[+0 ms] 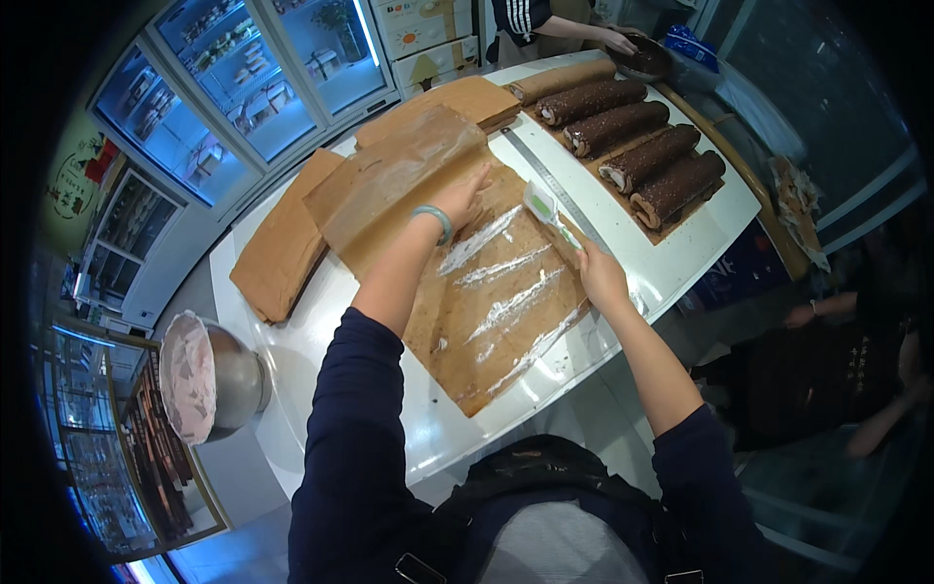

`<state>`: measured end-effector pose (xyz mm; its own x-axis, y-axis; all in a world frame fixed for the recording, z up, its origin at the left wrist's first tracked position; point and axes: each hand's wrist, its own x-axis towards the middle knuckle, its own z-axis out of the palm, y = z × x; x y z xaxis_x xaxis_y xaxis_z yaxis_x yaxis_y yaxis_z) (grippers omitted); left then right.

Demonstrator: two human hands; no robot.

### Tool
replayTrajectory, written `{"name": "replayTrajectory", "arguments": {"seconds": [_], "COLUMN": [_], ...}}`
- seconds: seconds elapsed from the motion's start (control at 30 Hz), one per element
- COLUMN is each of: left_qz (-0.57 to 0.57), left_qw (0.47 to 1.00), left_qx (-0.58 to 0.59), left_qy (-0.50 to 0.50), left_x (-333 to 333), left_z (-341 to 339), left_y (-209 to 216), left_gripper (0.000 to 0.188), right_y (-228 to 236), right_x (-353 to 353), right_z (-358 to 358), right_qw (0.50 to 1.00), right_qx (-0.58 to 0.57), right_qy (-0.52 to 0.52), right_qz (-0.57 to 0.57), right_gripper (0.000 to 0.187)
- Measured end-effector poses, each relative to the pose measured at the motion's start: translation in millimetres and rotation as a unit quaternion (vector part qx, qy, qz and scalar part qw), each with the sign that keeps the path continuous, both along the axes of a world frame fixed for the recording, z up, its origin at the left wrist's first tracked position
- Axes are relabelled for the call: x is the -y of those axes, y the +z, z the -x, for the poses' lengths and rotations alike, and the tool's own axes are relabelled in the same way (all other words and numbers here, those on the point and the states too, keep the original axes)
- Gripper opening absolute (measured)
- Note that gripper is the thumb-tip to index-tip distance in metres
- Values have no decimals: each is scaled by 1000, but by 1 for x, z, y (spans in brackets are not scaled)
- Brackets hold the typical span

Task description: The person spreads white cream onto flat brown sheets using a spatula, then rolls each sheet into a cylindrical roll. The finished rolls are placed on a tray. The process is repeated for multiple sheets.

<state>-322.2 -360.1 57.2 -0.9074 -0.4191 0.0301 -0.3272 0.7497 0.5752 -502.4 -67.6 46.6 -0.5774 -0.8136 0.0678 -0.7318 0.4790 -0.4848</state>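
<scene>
A brown baking-paper sheet [438,336] lies before me, streaked with white cream [511,310]. Its far left part meets a raised, shiny paper flap [394,185]. My left hand [462,201], with a pale green bangle at the wrist, rests at the flap's crease, fingers stretched out. In my right hand [601,277] is the handle of a spatula [541,202] with a white and green head. The spatula head is over the sheet's far right edge, beside a metal ruler [540,165].
Flat brown cake slabs [277,243] lie left and behind. Several dark rolls [681,187] fill a board at the far right. A steel bowl of pinkish-white cream [219,380] stands left. Another person's hand [618,41] is by a dark bowl [650,60]; a second person [817,375] is at right.
</scene>
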Motion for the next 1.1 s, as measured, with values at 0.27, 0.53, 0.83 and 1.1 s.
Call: {"name": "replayTrajectory", "arguments": {"seconds": [0.27, 0.53, 0.83, 1.1], "left_qz": [-138, -272, -217, -186], "left_qw": [986, 953, 962, 968], "left_qx": [77, 104, 115, 106], "left_qy": [-51, -80, -118, -130], "left_x": [39, 67, 64, 65], "left_z": [96, 99, 98, 98], "left_y": [-33, -47, -40, -46], "left_gripper": [66, 64, 63, 62], "right_y": [-14, -16, 3, 11], "right_x": [17, 13, -18, -64], "right_z": [4, -36, -147, -30], "right_qw": [997, 993, 929, 985], "right_qx": [-23, 57, 248, 157], "right_qy": [3, 58, 255, -63], "right_qz": [-67, -87, -98, -16], "right_gripper": [28, 24, 28, 28]}}
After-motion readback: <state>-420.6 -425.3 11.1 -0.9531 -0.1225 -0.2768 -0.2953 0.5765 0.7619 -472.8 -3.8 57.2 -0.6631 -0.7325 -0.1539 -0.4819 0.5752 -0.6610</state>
